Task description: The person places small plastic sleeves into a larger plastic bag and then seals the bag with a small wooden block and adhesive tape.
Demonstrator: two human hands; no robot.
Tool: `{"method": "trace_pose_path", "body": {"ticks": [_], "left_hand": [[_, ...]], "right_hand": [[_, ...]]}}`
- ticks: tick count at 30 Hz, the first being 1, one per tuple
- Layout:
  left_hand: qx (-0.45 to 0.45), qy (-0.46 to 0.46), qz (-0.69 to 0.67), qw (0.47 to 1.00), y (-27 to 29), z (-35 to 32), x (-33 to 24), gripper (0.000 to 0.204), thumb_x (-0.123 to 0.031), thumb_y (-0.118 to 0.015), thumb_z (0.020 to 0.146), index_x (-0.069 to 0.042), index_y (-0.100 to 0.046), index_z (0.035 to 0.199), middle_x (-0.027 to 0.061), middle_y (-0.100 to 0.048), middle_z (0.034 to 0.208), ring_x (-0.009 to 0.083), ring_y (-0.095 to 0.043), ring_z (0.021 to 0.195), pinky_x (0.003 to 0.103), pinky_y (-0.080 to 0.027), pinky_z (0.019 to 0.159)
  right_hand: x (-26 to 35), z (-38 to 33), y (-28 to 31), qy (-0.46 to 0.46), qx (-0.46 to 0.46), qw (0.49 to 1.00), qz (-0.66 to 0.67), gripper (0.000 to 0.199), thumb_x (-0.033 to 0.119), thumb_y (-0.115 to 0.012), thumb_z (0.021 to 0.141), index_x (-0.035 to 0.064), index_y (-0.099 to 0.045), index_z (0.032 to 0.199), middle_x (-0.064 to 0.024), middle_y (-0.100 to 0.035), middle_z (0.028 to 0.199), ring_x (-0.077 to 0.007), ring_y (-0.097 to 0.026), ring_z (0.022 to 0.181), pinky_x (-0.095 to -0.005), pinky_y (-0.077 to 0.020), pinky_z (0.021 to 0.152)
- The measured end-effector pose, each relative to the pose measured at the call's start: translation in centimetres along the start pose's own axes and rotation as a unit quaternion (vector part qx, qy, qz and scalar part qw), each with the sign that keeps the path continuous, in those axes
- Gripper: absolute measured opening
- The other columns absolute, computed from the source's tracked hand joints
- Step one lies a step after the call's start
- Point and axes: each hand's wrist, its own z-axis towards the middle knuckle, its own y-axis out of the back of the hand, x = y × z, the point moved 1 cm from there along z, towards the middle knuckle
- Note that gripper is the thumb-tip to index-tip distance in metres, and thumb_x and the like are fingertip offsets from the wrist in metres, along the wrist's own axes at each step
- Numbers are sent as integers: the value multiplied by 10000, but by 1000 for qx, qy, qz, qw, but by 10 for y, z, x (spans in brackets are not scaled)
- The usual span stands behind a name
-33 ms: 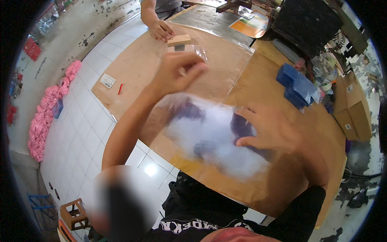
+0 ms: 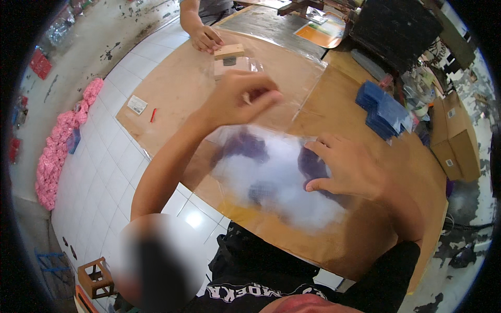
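Note:
A shiny, see-through plastic sheet (image 2: 282, 180) seems to lie on the near part of the table, washed out by white glare with dark patches in it. My right hand (image 2: 349, 169) is over its right side, thumb and fingers apart, with nothing visible between them; whether it touches the sheet I cannot tell. Above the sheet's far left part is my left hand (image 2: 242, 99), blurred, its fingers curled toward the thumb. Anything it might hold is too small or hidden to name.
Across the brown-covered table (image 2: 261, 47), another person's hand (image 2: 206, 39) rests by a wooden block (image 2: 229, 50). Stacked blue plastic pieces (image 2: 383, 109) and a cardboard box (image 2: 454, 138) are at right. A label card (image 2: 137, 105) and small red item (image 2: 153, 115) lie at left.
My left hand has shifted slightly to the right and nearer to me. My right hand stays spread in nearly the same place over the sheet.

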Motion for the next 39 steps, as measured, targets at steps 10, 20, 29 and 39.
{"method": "trace_pose_path", "body": {"ticks": [10, 20, 29, 39], "left_hand": [[165, 66, -92, 980, -78, 23, -7, 160, -169, -646, 863, -17, -685, 891, 107, -679, 797, 173, -641, 707, 290, -503, 634], [176, 158, -122, 964, -79, 5, 6, 140, -118, -650, 863, 6, -676, 923, 88, -681, 816, 114, -601, 720, 267, -475, 658], [221, 182, -173, 942, -78, 2, 1, 187, -156, -643, 887, 22, -674, 937, 79, -685, 859, 135, -612, 792, 282, -485, 731], [186, 249, -272, 911, -80, -2, 7, 337, -288, -583, 935, 33, -672, 888, 31, -618, 698, 81, -564, 683, 233, -465, 621]], "right_hand": [[-35, 10, -16, -43, 6, 987, 153, 683, 337, -837, 598, 67, -557, 1159, -172, -616, 963, -357, -580, 979, -429, -468, 824], [-56, 9, -27, -18, -27, 978, 208, 580, 292, -850, 573, 25, -590, 1018, -129, -593, 816, -310, -586, 772, -402, -467, 664], [-51, 9, -30, 21, -118, 973, 198, 343, 169, -792, 666, 11, -607, 907, -137, -617, 839, -279, -605, 764, -356, -478, 649], [-40, 6, -15, -58, -97, 958, 262, 134, 107, -710, 727, 10, -637, 783, -141, -634, 674, -227, -629, 612, -336, -477, 572]]}}
